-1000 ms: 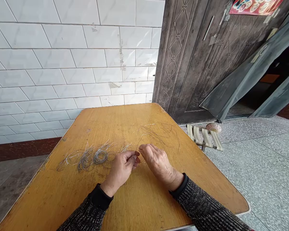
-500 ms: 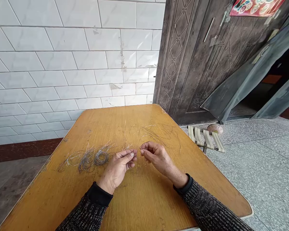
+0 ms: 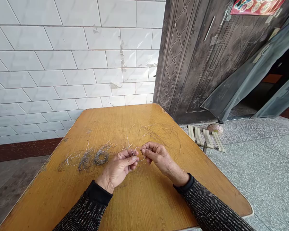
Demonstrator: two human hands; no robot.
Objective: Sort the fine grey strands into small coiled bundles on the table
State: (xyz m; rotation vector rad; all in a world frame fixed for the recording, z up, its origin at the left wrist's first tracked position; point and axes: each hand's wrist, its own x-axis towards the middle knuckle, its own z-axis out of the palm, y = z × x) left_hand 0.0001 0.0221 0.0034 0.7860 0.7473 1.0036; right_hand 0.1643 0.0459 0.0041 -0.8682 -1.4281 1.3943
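Observation:
Over the middle of the wooden table [image 3: 139,199], my left hand [image 3: 119,166] pinches a thin pale wire [image 3: 141,160] between thumb and forefinger. The wire bends into a small loop, and my right hand [image 3: 156,157] pinches it on the other side, fingertips close to the left ones. Just left of my left hand lie coiled bundles of thin grey wire [image 3: 101,157], with a looser tangle [image 3: 73,158] at their left. Beyond my right hand, loose thin strands [image 3: 163,130] are spread on the tabletop.
A white tiled wall [image 3: 69,61] stands behind the table, with a dark patterned door [image 3: 195,57] to its right. Beside the table's right edge is a folding stool with striped straps [image 3: 205,138]. A grey curtain [image 3: 250,73] hangs further right.
The wire between my hands now shows as a small curved loop, where before it was barely visible. Both hands stay nearly in place, still pinching.

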